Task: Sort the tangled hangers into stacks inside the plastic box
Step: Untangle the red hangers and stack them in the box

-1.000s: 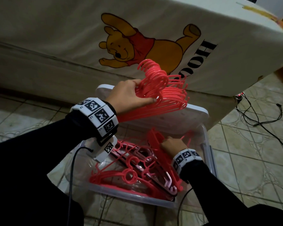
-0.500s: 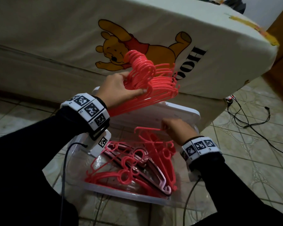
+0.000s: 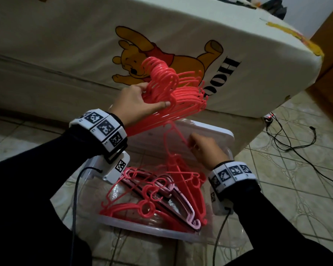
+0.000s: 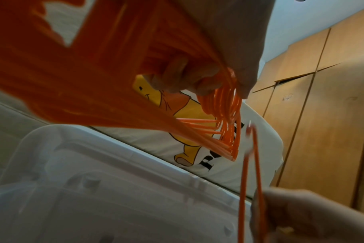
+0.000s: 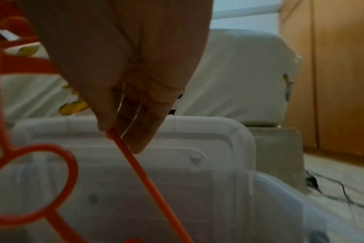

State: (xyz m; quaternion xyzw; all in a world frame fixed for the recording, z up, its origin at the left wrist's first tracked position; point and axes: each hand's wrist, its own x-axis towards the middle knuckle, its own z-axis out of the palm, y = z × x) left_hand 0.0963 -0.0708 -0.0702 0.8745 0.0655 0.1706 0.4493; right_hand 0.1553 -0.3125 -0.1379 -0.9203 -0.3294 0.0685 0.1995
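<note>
Holding a neat bunch of red hangers (image 3: 173,91) up high, the left hand (image 3: 136,104) keeps them away from the messy pile (image 3: 158,194) in the plastic box (image 3: 148,230). The right hand (image 3: 206,150) pinches one hanger (image 3: 173,143), likely lifting it to join them.

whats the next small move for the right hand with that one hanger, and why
Probably lift the single hanger a little higher and bring it alongside the bundle of hangers that the left hand grips. The right hand pinches its thin bar above the plastic box, just below the bundle, while its lower part still hangs among the loose hangers in the box.
</note>
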